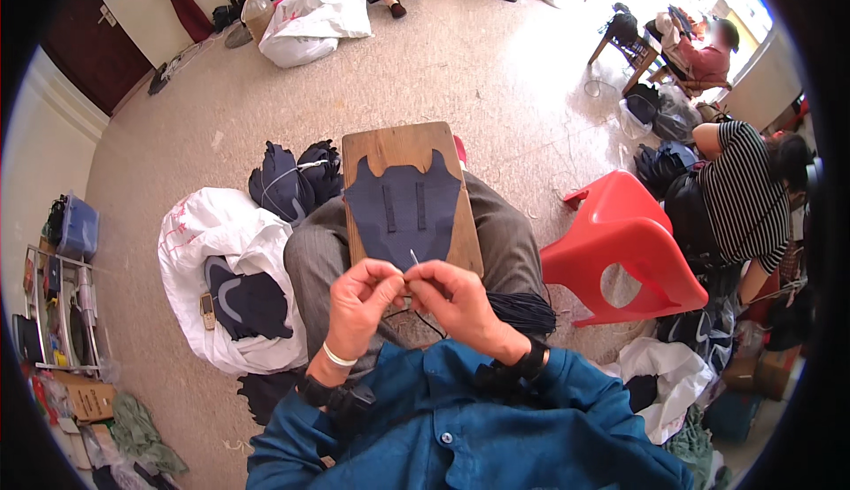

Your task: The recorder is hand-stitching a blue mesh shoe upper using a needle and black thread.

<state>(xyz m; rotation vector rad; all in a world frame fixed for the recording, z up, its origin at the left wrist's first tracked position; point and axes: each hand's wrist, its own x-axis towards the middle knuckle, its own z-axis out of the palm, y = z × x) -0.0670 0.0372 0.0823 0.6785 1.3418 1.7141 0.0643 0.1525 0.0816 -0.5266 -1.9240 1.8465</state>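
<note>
A red plastic stool (624,246) lies tipped on the speckled floor (443,56) to the person's right. To the left, a large white sack (212,233) sits open beside the knee, holding dark navy cut pieces (243,300) with pale edging; a small phone-like handset (206,310) rests on its rim. Just behind it lies a loose pile of more navy pieces (292,180). Another white bag (310,16), closed and bulging, stands far off near the wall.

Across the lap rests a wooden board (412,193), and on it lies a flat navy shoe upper (403,211), shield-shaped with two narrow dark strips running down its middle. A bundle of dark cord (522,313) lies by the right thigh.

Just below the board's near edge, the left hand (361,300) and right hand (456,295) meet, fingertips pressed together around a thin needle (413,258) that points up between them; dark thread (421,317) hangs beneath.
</note>
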